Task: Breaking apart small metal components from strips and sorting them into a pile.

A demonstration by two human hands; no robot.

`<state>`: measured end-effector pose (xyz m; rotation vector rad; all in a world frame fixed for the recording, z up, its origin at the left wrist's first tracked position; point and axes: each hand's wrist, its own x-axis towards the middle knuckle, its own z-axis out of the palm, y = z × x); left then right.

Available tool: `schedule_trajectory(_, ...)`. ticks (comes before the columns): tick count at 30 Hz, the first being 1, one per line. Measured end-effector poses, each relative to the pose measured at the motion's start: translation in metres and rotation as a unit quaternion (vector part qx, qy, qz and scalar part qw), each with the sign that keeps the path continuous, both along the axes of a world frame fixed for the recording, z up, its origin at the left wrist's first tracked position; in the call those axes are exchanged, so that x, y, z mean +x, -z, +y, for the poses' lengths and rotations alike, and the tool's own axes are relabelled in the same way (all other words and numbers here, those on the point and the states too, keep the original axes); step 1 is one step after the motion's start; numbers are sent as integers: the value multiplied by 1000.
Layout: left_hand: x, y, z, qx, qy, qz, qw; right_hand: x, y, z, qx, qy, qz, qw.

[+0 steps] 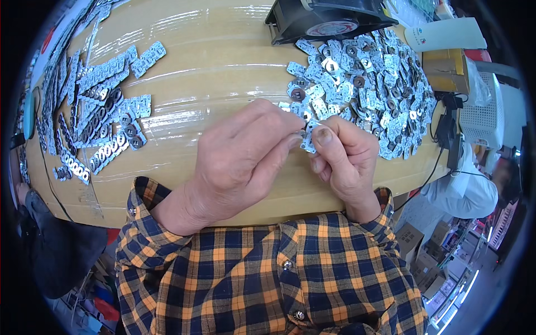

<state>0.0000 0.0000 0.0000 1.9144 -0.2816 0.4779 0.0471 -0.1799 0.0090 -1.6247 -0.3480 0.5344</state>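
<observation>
In front of my chest, both hands meet over the near edge of the metal pile. My right hand (pixel 349 159) is closed, its thumb pressing a small silvery metal plate (pixel 307 146) against the bent fingers. From the other side my left hand (pixel 243 153) comes up to it with fingertips pinched together close to the plate. Whatever the left fingertips hold is hidden. Beyond my hands lies a heap of small stamped metal plates (pixel 371 103), some bearing dark or shiny round discs.
A black box fan (pixel 329 22) stands behind the heap. Rows of joined metal plates (pixel 109 131) lie at left on the tape-covered tabletop (pixel 218 61). At right are a white perforated basket (pixel 481 114), a cardboard box (pixel 446 70) and black cables. Another person's dark-clothed arm (pixel 50 245) shows at far left.
</observation>
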Motion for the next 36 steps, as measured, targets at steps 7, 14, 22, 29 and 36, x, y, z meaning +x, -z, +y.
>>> schedule_trajectory(7, 0, -4, -2, -8, -31, 12, 999, -1, -4, 2, 8, 34, 48, 998)
schedule_trajectory(14, 1, 0, 7, -3, 68, 15, 998, 2, 1, 1, 33, 37, 36, 998)
schedule_trajectory(22, 1, -4, 7, -220, 108, 211, 946, 2, 4, 2, -39, 122, -136, 982)
schedule_trajectory(29, 1, -11, 9, -323, 67, 303, 894, 3, 3, -2, -57, 55, -153, 985)
schedule_trajectory(36, 0, -4, 15, -282, 113, 276, 912, 4, 3, -1, -49, -39, -221, 973)
